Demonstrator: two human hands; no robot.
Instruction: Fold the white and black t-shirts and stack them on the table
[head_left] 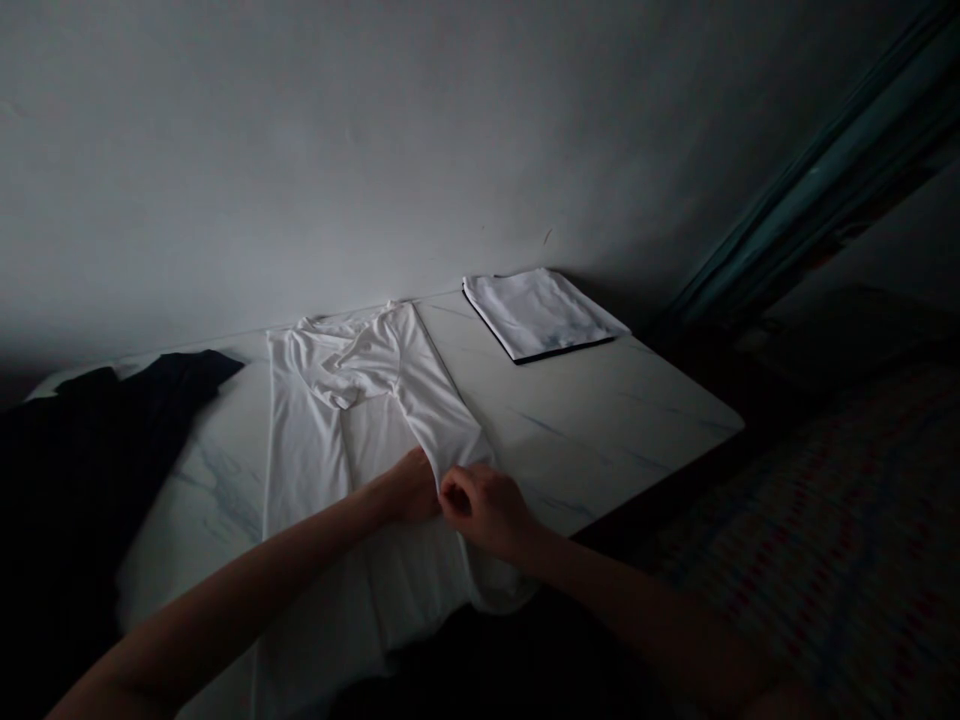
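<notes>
Atop the marbled table (pixel 592 430), right-hand fingers (pixel 457 492) pinch a creased white T-shirt (pixel 375 380), left hand (pixel 409 487) with fingers hidden.

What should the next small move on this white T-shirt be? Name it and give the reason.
Probably lay the folded edge of the white T-shirt flat toward the hem. The right hand pinches the cloth there, the left hand sits right beside it, and the fabric bunches around them while the fold above runs straight.
</notes>
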